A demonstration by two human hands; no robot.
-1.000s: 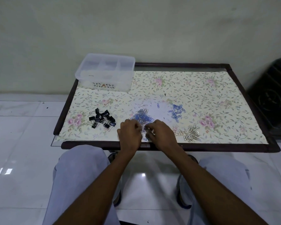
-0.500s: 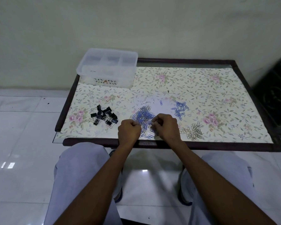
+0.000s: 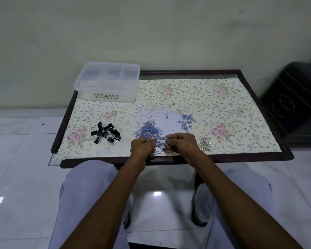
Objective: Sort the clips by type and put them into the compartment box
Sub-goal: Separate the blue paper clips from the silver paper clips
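Note:
A clear compartment box [image 3: 90, 76] stands at the table's back left corner. Black binder clips [image 3: 106, 134] lie in a heap at the front left. A mixed pile of blue and silver paper clips [image 3: 148, 130] sits at the front centre. A small group of blue paper clips [image 3: 187, 121] lies to its right, and a heap of silver paper clips [image 3: 205, 143] lies further right, beside my right wrist. My left hand [image 3: 142, 147] is curled into a fist at the pile's near edge, seemingly gripping clips. My right hand [image 3: 181, 143] pinches clips from the pile with its fingertips.
The low table [image 3: 223, 157] has a dark wooden frame and a floral sheet under glass. Its right half and back centre are bare. A dark cabinet [image 3: 294, 105] stands on the floor to the right. My knees sit under the front edge.
Both hands stay at the near edge of the mixed pile, working the clips with small finger movements. The heaps on the table have not moved.

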